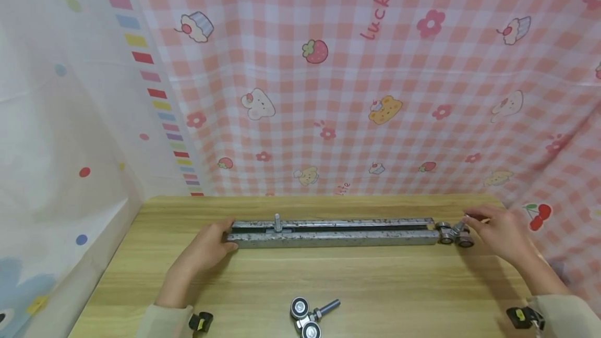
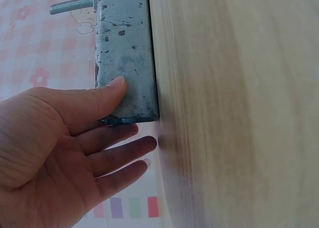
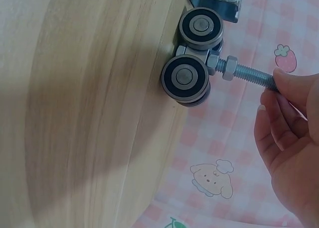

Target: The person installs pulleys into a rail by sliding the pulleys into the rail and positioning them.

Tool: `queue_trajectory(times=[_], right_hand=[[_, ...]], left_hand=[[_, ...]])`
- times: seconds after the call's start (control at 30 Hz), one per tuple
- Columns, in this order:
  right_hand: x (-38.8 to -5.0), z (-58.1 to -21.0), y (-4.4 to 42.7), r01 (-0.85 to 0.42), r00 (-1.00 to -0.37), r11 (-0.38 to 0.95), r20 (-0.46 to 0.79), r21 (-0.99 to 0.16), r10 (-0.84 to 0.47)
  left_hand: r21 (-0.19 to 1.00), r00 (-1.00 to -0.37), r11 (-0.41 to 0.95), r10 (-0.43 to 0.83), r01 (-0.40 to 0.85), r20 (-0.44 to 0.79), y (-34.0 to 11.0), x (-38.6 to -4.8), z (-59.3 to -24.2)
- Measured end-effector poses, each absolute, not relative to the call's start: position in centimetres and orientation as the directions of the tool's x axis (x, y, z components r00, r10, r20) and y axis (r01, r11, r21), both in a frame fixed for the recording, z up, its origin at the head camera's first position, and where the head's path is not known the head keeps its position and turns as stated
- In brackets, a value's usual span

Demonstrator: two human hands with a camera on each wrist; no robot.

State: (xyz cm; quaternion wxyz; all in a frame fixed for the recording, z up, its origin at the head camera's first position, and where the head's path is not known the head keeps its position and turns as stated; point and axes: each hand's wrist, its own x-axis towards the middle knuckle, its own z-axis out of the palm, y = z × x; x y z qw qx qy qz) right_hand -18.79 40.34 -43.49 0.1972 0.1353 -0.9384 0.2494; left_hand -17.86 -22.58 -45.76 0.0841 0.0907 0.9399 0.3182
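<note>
A grey steel channel rail point(image 1: 338, 241), scuffed and slotted along its top, lies crosswise on the table. My left hand point(image 1: 211, 244) grips its left end; in the left wrist view the thumb point(image 2: 112, 96) presses the rail's side while the other fingers extend past the end. At the opposite end stands a roller trolley point(image 3: 185, 77) with black-and-steel wheels. My right hand point(image 1: 502, 231) pinches the tip of its threaded bolt point(image 3: 254, 76). The trolley's front wheels are right by the rail's opening. Another threaded bolt point(image 1: 277, 222) sticks up from the slot near the left end.
A second roller trolley point(image 1: 305, 317) lies on the wooden table point(image 1: 375, 280) near the front edge, its bolt pointing right. Behind the table hangs a pink checked cloth point(image 1: 352, 82), with a white dotted cloth point(image 1: 61, 119) at the left.
</note>
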Motion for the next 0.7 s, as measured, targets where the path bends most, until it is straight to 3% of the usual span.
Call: queue_trajectory(times=[0.27, 0.7], right_hand=[[-19.2, -43.8, 39.8, -0.353, -0.877, 0.842, 0.456, -0.407, -0.147], [-19.4, -43.6, 38.9, -0.448, -0.808, 0.838, 0.542, -0.312, -0.230]], left_hand=[[0.614, -0.971, 0.781, 0.217, 0.111, -0.100, -22.6, -18.0, -45.8], [0.627, -0.972, 0.772, 0.214, 0.105, -0.100, -22.7, -17.9, -45.9]])
